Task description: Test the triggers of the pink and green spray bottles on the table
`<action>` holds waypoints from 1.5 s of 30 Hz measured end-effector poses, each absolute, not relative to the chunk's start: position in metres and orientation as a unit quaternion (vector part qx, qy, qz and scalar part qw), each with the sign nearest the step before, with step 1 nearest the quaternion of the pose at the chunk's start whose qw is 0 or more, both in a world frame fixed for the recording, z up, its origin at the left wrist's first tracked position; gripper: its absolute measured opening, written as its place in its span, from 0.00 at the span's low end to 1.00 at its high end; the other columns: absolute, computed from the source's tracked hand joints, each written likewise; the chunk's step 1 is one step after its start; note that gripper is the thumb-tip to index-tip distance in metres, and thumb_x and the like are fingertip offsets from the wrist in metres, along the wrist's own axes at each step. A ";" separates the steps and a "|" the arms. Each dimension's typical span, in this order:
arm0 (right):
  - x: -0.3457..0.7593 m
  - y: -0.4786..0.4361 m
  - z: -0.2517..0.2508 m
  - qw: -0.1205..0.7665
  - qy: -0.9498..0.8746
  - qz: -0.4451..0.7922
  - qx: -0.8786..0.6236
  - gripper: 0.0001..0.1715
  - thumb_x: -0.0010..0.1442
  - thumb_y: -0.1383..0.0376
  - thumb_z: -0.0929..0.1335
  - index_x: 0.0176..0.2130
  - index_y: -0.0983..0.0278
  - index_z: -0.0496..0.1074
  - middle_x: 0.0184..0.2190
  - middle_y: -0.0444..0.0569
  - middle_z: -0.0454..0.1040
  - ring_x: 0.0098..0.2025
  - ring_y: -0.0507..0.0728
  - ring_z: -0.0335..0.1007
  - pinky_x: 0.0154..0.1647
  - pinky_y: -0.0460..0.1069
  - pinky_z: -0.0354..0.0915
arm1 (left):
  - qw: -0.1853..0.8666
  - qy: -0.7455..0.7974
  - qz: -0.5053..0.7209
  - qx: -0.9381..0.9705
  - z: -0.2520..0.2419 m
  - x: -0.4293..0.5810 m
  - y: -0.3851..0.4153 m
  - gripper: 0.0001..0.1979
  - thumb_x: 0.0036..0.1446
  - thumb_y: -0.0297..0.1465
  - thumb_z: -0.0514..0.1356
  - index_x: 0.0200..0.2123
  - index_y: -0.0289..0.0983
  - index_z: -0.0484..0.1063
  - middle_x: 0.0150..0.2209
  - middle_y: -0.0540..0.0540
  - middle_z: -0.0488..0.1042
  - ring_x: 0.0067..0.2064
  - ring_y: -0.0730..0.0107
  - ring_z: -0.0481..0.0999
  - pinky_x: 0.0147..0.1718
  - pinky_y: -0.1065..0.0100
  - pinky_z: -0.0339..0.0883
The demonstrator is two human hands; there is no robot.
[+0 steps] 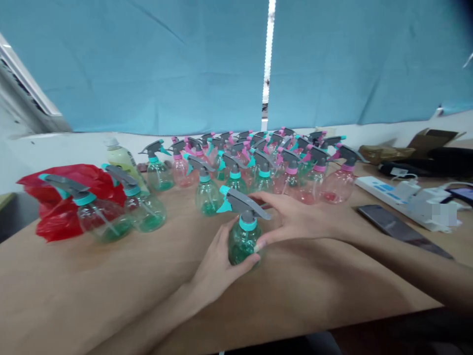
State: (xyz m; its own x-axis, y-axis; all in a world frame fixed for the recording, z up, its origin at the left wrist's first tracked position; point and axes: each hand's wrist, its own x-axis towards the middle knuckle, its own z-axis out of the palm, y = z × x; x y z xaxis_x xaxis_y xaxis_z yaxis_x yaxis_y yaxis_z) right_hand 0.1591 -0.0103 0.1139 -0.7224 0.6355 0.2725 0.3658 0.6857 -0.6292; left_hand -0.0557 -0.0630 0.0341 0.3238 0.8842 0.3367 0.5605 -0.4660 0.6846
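We take the held spray bottle (241,246) as the middle of a clock and go from left to right. Between nine and ten o'clock lies a red plastic bag (55,217); in front of it stand two transparent green spray bottles (146,211), darker green at their bottoms. Toward ten o'clock, a yellow-filled bottle (123,159) stands behind them. From ten o'clock through twelve until two, a crowd of green and pink spray bottles (264,182) stands on the desk (111,291), several with stronger colour low inside. Between two and three o'clock we find a brown cardboard box (430,143) and a white power strip (384,191), and at three o'clock a dark phone (399,228).

We cannot say if the stronger colour is liquid or only tinted plastic. The insides of the bag and the box are hidden from us, and the rear bottles cover one another. The left forearm is cut off by the lower edge.

The held spray bottle is at the near middle of the desk, roughly upright, with round green body, turquoise collar and trigger, and gray head. The grip of our left hand (214,270) clasps its eight o'clock side; the grip of our right hand (299,217) clasps its two o'clock side, thumb in front.
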 end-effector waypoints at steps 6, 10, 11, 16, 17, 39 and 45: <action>0.163 -0.016 0.096 0.358 -0.801 0.381 -0.292 0.28 0.51 0.55 0.74 0.49 0.61 0.67 0.34 0.44 0.72 0.33 0.54 0.69 0.32 0.49 0.66 | 0.247 0.408 0.329 0.815 0.028 -0.016 -0.051 0.33 0.55 0.43 0.64 0.59 0.40 0.56 0.55 0.39 0.66 0.57 0.48 0.66 0.54 0.47 0.61; 0.162 -0.019 0.094 0.436 -0.740 0.417 -0.298 0.17 0.55 0.55 0.71 0.42 0.60 0.70 0.33 0.43 0.72 0.35 0.53 0.70 0.40 0.50 0.66 | 0.239 0.368 0.341 0.831 0.021 -0.003 -0.038 0.39 0.53 0.48 0.64 0.61 0.39 0.52 0.58 0.37 0.64 0.58 0.45 0.64 0.54 0.46 0.60; 0.162 -0.019 0.093 0.446 -0.731 0.419 -0.303 0.16 0.56 0.56 0.70 0.42 0.60 0.70 0.32 0.43 0.72 0.34 0.53 0.70 0.40 0.51 0.66 | 0.236 0.360 0.343 0.835 0.021 -0.001 -0.035 0.40 0.53 0.49 0.64 0.61 0.38 0.52 0.58 0.36 0.63 0.58 0.45 0.64 0.54 0.45 0.60; 0.161 -0.010 0.088 0.464 -0.732 0.400 -0.297 0.11 0.57 0.58 0.70 0.40 0.59 0.71 0.33 0.43 0.72 0.34 0.53 0.69 0.38 0.50 0.66 | 0.218 0.344 0.340 0.848 0.019 -0.001 -0.024 0.42 0.53 0.52 0.62 0.62 0.37 0.50 0.59 0.35 0.62 0.60 0.46 0.63 0.55 0.45 0.59; 0.161 -0.007 0.087 0.466 -0.735 0.396 -0.294 0.10 0.57 0.59 0.70 0.40 0.59 0.71 0.34 0.43 0.72 0.35 0.53 0.69 0.38 0.50 0.66 | 0.213 0.346 0.333 0.851 0.019 -0.003 -0.023 0.42 0.53 0.52 0.62 0.62 0.37 0.49 0.59 0.35 0.62 0.60 0.46 0.62 0.56 0.46 0.59; 0.168 0.036 0.077 0.446 -0.774 0.319 -0.317 0.15 0.63 0.52 0.63 0.31 0.59 0.68 0.21 0.40 0.60 0.23 0.50 0.56 0.25 0.47 0.55 | 0.051 0.423 0.119 0.897 0.002 -0.037 -0.012 0.32 0.64 0.45 0.53 0.63 0.31 0.55 0.64 0.34 0.58 0.65 0.52 0.55 0.60 0.50 0.53; 0.169 0.038 0.075 0.462 -0.761 0.313 -0.332 0.17 0.62 0.51 0.64 0.31 0.59 0.72 0.25 0.43 0.68 0.30 0.53 0.66 0.30 0.48 0.62 | 0.059 0.421 0.122 0.897 0.002 -0.037 -0.012 0.31 0.63 0.44 0.55 0.62 0.31 0.57 0.63 0.33 0.58 0.65 0.50 0.56 0.60 0.48 0.53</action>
